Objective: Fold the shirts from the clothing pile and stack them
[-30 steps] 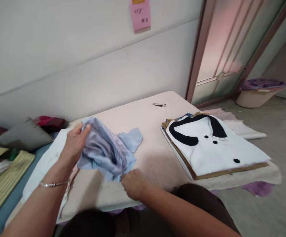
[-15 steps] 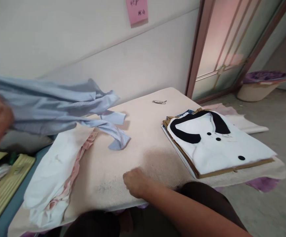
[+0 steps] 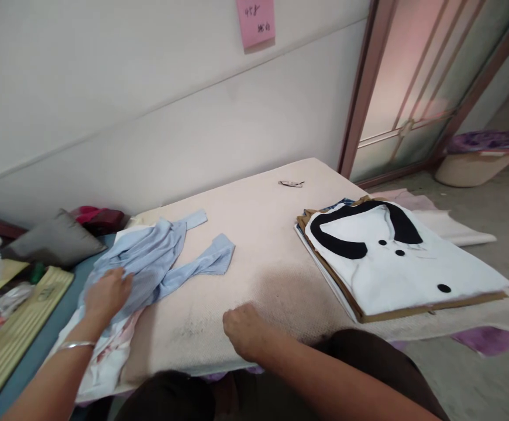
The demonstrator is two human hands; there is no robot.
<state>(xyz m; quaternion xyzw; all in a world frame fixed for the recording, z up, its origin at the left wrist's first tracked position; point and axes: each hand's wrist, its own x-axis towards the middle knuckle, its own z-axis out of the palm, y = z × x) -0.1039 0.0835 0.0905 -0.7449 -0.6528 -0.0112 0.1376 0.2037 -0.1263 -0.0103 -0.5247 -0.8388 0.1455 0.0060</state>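
Note:
A light blue striped shirt (image 3: pixel 162 248) lies loosely crumpled on the left side of the padded table (image 3: pixel 254 234), its sleeves or straps trailing toward the middle. My left hand (image 3: pixel 107 292), with a silver bangle at the wrist, presses down on it with fingers bent into the cloth. Beneath it, white cloth with pinkish-red parts (image 3: pixel 105 362) shows near the front edge. My right hand (image 3: pixel 243 330) rests on the table as a closed fist, and nothing sticks out of it. On the right sits a folded pile topped by a white shirt (image 3: pixel 412 275) with a black collar and black buttons.
A small dark-and-light item (image 3: pixel 290 184) lies at the back of the table. To the left are a grey cushion (image 3: pixel 52 240) and a yellow slatted piece (image 3: pixel 21 327). A wall rises behind; a lined bin (image 3: pixel 478 166) stands beyond the door at right.
My left hand has brought the blue shirt down from the air at the left onto the white and pinkish cloth. My right fist has stayed on the table. The view has shifted slightly left.

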